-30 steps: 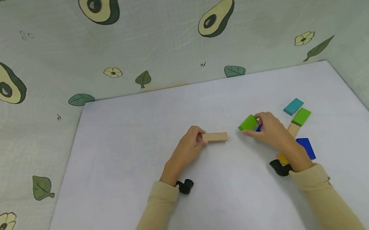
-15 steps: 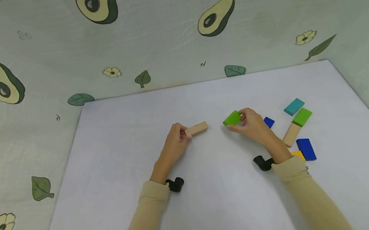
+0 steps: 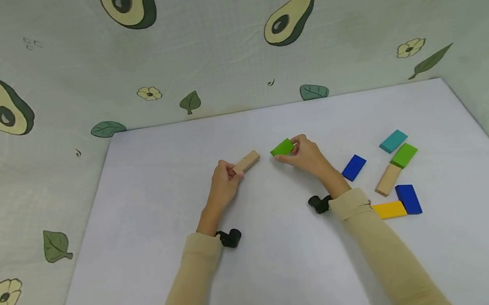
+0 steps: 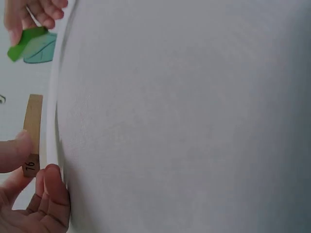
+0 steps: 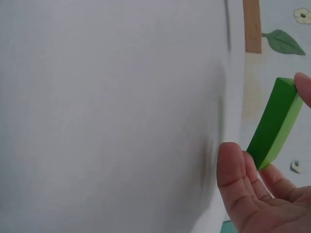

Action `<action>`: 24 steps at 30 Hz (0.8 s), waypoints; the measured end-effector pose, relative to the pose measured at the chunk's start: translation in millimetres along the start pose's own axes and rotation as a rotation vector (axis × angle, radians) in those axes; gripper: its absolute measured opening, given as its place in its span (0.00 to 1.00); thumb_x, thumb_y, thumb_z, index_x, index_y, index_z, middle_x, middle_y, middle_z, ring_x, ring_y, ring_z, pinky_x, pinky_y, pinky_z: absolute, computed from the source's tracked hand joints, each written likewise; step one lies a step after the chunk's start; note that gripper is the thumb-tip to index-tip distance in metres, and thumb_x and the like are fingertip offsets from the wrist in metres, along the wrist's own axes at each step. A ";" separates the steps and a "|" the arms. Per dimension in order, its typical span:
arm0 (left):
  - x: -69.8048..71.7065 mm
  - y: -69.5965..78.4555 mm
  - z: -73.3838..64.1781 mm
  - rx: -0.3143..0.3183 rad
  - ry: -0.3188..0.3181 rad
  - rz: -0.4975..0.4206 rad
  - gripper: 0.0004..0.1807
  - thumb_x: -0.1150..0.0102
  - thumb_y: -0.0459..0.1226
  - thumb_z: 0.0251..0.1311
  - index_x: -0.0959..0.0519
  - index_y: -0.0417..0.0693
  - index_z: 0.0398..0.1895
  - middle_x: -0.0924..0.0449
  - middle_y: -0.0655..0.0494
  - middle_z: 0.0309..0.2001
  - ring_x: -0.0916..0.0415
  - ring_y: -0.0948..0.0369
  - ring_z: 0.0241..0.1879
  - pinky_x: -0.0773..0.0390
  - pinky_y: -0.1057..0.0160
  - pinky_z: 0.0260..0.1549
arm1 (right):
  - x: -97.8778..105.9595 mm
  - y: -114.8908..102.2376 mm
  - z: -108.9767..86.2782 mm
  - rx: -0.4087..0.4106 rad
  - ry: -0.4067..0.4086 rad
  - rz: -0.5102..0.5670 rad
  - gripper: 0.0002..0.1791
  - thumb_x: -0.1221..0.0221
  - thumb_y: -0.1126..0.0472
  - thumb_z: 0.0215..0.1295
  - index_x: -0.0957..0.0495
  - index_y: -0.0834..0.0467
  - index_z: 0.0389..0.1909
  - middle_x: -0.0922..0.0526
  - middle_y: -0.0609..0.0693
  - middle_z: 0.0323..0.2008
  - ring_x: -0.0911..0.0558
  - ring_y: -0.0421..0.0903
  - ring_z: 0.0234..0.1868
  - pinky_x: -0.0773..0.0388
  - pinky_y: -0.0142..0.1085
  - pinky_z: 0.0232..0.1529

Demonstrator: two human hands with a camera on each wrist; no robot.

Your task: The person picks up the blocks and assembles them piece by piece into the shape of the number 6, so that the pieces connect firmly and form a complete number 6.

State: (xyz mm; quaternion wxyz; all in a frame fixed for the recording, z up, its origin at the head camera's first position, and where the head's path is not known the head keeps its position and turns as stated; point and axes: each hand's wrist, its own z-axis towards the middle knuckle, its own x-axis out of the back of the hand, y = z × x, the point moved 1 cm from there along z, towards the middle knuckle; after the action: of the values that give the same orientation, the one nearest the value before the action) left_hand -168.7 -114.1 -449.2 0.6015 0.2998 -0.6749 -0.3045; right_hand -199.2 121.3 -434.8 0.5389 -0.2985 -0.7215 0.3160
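Observation:
My left hand pinches a plain wooden block near one end, its other end pointing up and right. In the left wrist view, dark marks like "76" show on the end face of that wooden block. To the right, my right hand holds a bright green block between thumb and fingers. The right wrist view shows the green block tilted, the thumb on its upper end and fingers under the lower one. A short gap separates the two held blocks above the white table.
On the white table, right of my right hand, lie a blue block, a teal block, another green block against a wooden block, a second blue block and a yellow block. Avocado-print cloth hangs behind.
Both hands have moved left and toward the back of the table with their blocks. The wooden block has turned, its free end swinging upward. The near blue block and the yellow block have come into fuller view.

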 end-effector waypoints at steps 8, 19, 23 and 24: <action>-6.9 1.5 7.6 0.085 0.039 0.034 0.16 0.43 0.36 0.61 0.32 0.35 0.45 0.30 0.46 0.36 0.33 0.56 0.34 0.35 0.64 0.32 | -12.5 -5.0 21.0 -0.040 0.012 0.065 0.41 0.38 0.47 0.56 0.42 0.70 0.60 0.29 0.61 0.42 0.30 0.50 0.40 0.31 0.36 0.40; -16.1 12.2 14.2 0.173 0.006 0.160 0.16 0.42 0.39 0.59 0.32 0.35 0.41 0.31 0.45 0.37 0.34 0.56 0.32 0.32 0.61 0.30 | -14.7 -7.4 45.0 -0.091 0.002 0.098 0.42 0.38 0.44 0.56 0.42 0.68 0.60 0.30 0.62 0.48 0.30 0.50 0.45 0.31 0.39 0.47; -14.0 15.6 20.0 0.211 -0.055 0.157 0.22 0.39 0.43 0.57 0.32 0.35 0.43 0.31 0.45 0.40 0.34 0.56 0.34 0.30 0.60 0.33 | -14.7 -9.1 52.0 -0.096 0.005 0.101 0.43 0.39 0.43 0.56 0.42 0.68 0.60 0.30 0.62 0.50 0.30 0.51 0.47 0.31 0.42 0.50; -12.5 16.2 21.9 0.220 -0.069 0.142 0.23 0.39 0.44 0.57 0.32 0.35 0.44 0.30 0.44 0.40 0.33 0.55 0.34 0.30 0.60 0.34 | -14.8 -9.6 53.7 -0.096 0.005 0.098 0.43 0.39 0.42 0.56 0.42 0.68 0.60 0.30 0.62 0.50 0.30 0.51 0.47 0.31 0.42 0.51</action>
State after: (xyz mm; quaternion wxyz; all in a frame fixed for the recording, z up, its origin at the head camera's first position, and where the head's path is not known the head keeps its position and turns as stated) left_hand -189.9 -93.1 -446.6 0.5617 0.3046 -0.7440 -0.1954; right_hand -248.3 96.7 -447.8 0.5096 -0.3597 -0.7191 0.3064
